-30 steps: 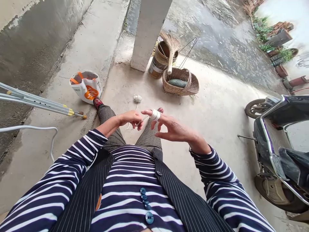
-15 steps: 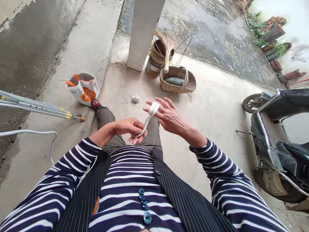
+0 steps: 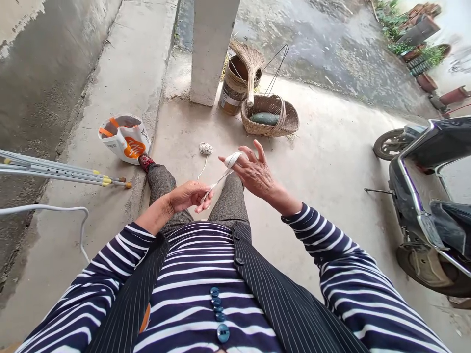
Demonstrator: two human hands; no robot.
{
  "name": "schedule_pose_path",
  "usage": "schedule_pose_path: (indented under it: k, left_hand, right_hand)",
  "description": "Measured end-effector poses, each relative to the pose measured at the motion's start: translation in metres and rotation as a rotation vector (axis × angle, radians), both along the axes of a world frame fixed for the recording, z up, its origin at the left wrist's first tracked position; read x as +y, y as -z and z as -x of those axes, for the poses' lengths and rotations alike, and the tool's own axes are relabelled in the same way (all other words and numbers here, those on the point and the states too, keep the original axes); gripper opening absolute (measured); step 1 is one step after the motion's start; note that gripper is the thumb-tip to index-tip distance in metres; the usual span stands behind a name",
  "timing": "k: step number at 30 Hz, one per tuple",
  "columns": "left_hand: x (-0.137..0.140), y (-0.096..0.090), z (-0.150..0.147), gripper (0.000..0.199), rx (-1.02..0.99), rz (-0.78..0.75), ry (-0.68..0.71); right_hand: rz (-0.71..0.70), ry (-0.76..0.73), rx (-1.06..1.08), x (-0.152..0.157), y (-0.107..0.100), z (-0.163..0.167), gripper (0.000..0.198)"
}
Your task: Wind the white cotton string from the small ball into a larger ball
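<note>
White cord [image 3: 221, 178] stretches between my two hands above my lap. Its strands pass through the fingers of my left hand [image 3: 186, 196], which is closed on them. On my right hand [image 3: 254, 172], the cord is wound in a small band [image 3: 232, 160] around the outstretched fingers nearest my left hand. The other fingers of that hand are raised and spread. A loose ball of the same cord [image 3: 206, 148] lies on the concrete floor beyond my left hand, with a strand leading from it toward that hand.
Beyond the ball stand a bucket [image 3: 230, 93] with a straw broom [image 3: 251, 61], and a wicker basket [image 3: 290, 119] holding a green gourd [image 3: 264, 118]. A white-and-orange bag [image 3: 128, 139] sits by my foot, near crutches [image 3: 73, 172]. A scooter [image 3: 423, 206] is parked at right.
My left hand has drawn a little leftward and the cord span looks longer. My right hand has turned, its far fingers lifting and the band on its fingers tilting.
</note>
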State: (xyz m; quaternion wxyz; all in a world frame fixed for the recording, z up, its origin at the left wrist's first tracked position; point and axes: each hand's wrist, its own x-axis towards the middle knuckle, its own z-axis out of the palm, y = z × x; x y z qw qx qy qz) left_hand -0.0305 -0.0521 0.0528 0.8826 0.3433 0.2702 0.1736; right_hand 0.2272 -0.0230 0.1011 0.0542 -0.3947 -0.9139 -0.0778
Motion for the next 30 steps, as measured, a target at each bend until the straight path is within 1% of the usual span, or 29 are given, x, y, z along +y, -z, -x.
schedule_pose_path:
  k: [2,4,7,8,9,10,12,14,17,19,22,24,26,28,30]
  left_hand:
    - [0.002,0.011,-0.001,0.037,0.037,0.012,0.018]
    - [0.007,0.02,-0.002,0.037,0.089,-0.009,0.057]
    - [0.019,0.026,-0.007,0.037,0.191,-0.116,0.119]
    - [0.023,0.027,-0.009,0.036,0.235,-0.168,0.113]
    - [0.026,0.027,-0.012,0.033,0.28,-0.222,0.074]
    - [0.028,0.026,-0.016,0.032,0.316,-0.278,0.002]
    - [0.027,0.024,-0.024,0.038,0.339,-0.392,-0.203]
    - [0.022,0.02,-0.034,0.044,0.303,-0.499,-0.399]
    - [0.009,0.014,-0.045,0.04,0.276,-0.609,-0.561]
    - [0.003,0.011,-0.048,0.036,0.315,-0.632,-0.629]
    - [0.001,0.009,-0.048,0.036,0.36,-0.612,-0.696]
    - [0.002,0.008,-0.046,0.037,0.385,-0.614,-0.7]
    - [0.003,0.009,-0.044,0.037,0.451,-0.653,-0.68]
    - [0.005,0.013,-0.043,0.038,0.523,-0.692,-0.677]
    - [0.006,0.021,-0.044,0.04,0.556,-0.698,-0.697]
  right_hand:
    - [0.016,-0.009,0.022,0.0,-0.005,0.001,0.081]
    - [0.037,-0.034,0.03,0.001,-0.01,0.004,0.079]
    - [0.014,-0.069,0.028,0.003,-0.014,0.006,0.074]
    - [-0.005,-0.081,0.027,0.003,-0.014,0.006,0.072]
    - [-0.025,-0.092,0.027,0.004,-0.015,0.006,0.07]
    - [-0.041,-0.1,0.029,0.004,-0.015,0.006,0.067]
    - [-0.055,-0.107,0.037,0.004,-0.014,0.006,0.064]
    - [-0.043,-0.098,0.044,0.003,-0.015,0.006,0.061]
    - [-0.011,-0.065,0.046,0.003,-0.015,0.008,0.06]
    - [0.008,-0.042,0.052,0.003,-0.016,0.011,0.059]
    - [0.023,-0.015,0.067,0.005,-0.017,0.016,0.059]
    - [0.022,0.002,0.073,0.006,-0.018,0.019,0.058]
    - [0.005,0.015,0.07,0.006,-0.02,0.024,0.057]
    - [-0.021,0.034,0.053,0.006,-0.022,0.029,0.055]
    - [-0.029,0.066,0.038,0.006,-0.026,0.034,0.053]
